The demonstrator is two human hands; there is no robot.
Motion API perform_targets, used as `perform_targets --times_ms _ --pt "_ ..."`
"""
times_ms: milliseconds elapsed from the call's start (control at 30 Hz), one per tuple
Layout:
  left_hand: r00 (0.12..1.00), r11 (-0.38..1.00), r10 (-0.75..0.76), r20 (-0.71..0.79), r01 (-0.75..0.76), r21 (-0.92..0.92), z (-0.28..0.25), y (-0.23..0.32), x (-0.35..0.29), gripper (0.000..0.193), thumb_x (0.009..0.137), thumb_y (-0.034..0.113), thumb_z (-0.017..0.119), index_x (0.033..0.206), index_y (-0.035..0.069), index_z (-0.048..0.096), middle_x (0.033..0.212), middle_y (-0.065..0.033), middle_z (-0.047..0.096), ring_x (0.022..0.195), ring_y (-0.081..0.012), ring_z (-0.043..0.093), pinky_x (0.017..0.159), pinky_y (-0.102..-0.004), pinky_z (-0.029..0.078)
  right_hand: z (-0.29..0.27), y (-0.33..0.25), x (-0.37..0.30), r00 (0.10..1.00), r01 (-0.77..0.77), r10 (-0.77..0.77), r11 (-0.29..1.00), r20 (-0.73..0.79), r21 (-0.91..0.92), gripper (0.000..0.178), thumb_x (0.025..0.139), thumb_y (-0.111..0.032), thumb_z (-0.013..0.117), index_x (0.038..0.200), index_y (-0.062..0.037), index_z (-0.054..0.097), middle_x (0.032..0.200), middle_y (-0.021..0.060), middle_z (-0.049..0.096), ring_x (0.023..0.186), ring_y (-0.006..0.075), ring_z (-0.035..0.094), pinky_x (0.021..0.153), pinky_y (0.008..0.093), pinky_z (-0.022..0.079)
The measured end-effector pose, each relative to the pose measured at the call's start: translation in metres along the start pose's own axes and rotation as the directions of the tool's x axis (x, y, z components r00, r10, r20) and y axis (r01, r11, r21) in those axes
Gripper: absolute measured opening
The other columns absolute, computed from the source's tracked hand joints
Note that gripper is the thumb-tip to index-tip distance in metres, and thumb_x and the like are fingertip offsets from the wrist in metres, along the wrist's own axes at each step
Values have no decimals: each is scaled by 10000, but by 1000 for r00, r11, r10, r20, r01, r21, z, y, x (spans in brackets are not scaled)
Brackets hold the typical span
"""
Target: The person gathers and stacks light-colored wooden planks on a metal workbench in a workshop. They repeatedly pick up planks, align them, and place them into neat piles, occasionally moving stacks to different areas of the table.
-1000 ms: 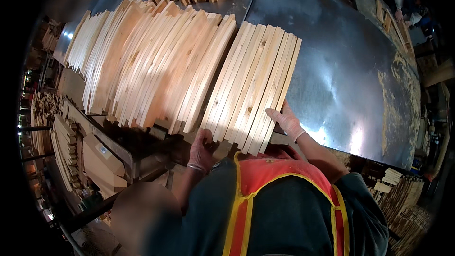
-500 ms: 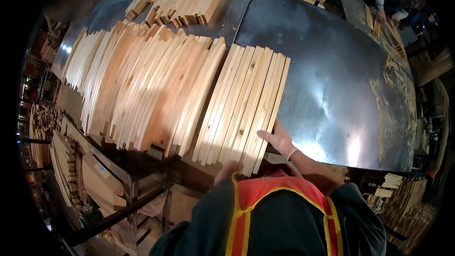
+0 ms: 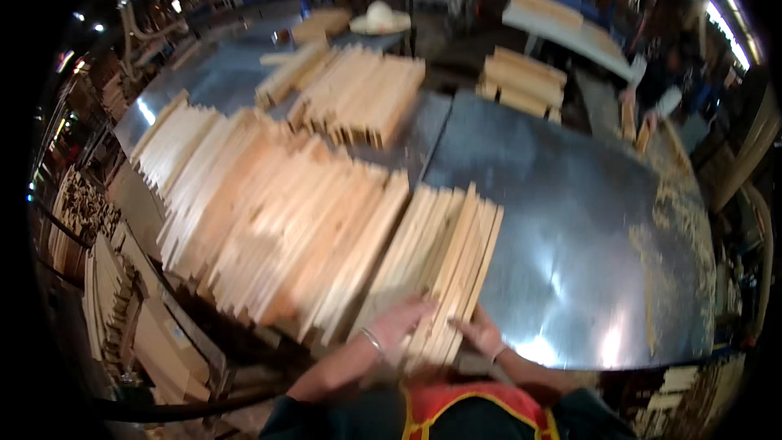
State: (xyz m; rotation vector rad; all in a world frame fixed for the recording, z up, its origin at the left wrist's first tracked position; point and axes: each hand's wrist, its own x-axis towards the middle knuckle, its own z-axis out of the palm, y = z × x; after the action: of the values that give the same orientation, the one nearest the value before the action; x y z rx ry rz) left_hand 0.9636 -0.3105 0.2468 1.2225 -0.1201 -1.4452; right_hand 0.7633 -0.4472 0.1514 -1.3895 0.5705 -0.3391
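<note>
Pale wood fills my feed: a bundle of narrow strips [image 3: 463, 265] lies at the near side of the dark metal table [image 3: 562, 244], toward six o'clock on my dial, between my two hands. I have the right hand [image 3: 481, 332] part-closed on the bundle's four o'clock edge, thumb over the top face and fingers mostly out of sight along the side. My left hand [image 3: 401, 319] lies with bent fingers by the opposite edge, near the seven o'clock end; blur leaves me unable to tell whether it grips or merely rests. To handle this well, I judge that both hands should press inward evenly, so no strip slips or fans out, with the near ends kept level. The bundle's long axis runs from about seven o'clock to just short of one, its far ends pointing away from the red apron [image 3: 489, 395]. Flatter-lying strips [image 3: 419, 232] sit beside it toward ten o'clock, and past a dark gap the wider row of boards [image 3: 277, 228] leans along a similar line
</note>
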Motion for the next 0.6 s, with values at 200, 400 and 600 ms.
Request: perform_targets --times_ms 200,400,600 --pt "906 527 49 421 -382 759 -23 -5 62 320 882 268 759 1143 90 704 1143 -177 703 1082 -360 663 985 -437 540 -31 38 -1 990 -108 95 986 -109 -126 970 908 -314 856 1627 4 288 1565 190 513 1457 291 480 1203 414 396" --pt "886 52 297 356 -387 920 -90 37 -17 370 911 185 682 1267 120 606 1232 -187 655 1197 -323 623 1059 -441 507 -5 4 3 981 -180 168 974 -99 -138 988 880 -408 851 1596 24 327 1498 218 581 1370 320 566 1163 409 446" --pt "712 -446 702 -29 471 761 -207 59 -28 755 927 146 660 1618 116 358 1574 -167 480 1442 -303 480 1155 -459 438 -15 19 2 952 -266 249 961 -176 -79 1098 810 -344 915 1629 17 279 1570 214 510 1467 319 465 1243 395 328"
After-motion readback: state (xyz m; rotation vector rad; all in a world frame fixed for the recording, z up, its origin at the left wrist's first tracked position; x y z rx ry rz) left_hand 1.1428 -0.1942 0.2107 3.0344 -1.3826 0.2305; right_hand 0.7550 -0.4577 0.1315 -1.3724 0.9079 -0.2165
